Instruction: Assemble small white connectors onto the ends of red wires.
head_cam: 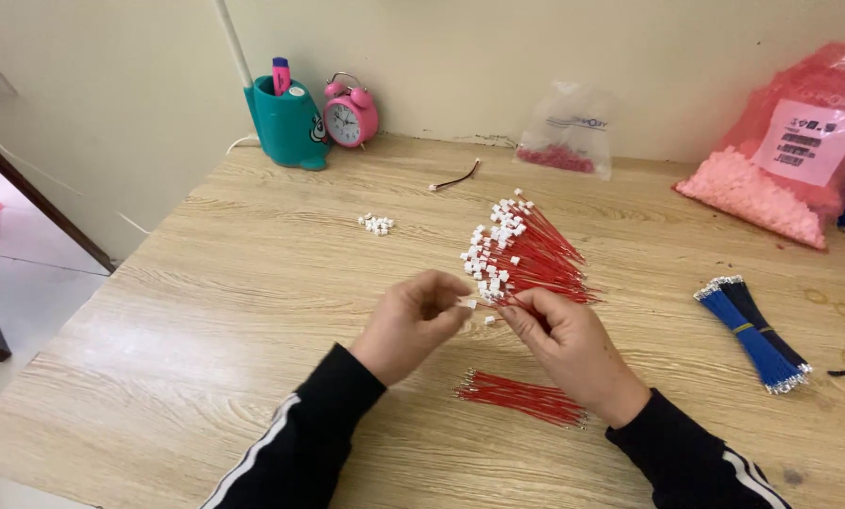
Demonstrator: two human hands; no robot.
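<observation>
My left hand (410, 323) pinches a small white connector (468, 303) between thumb and forefinger. My right hand (566, 341) is closed on the ends of a fan of red wires with white connectors (521, 253), which spreads away from me over the wooden table (253, 283). The two hands meet fingertip to fingertip at the middle of the table. A loose white connector (488, 320) lies just under them. A bundle of bare red wires (521, 396) lies on the table below my right wrist.
A small heap of white connectors (376, 224) lies to the left. A blue wire bundle (757, 332) lies at right. At the back stand a teal pen holder (289, 123), a pink alarm clock (350, 113), a clear bag (568, 132), a pink bag of parts (786, 151) and a single wire (455, 178).
</observation>
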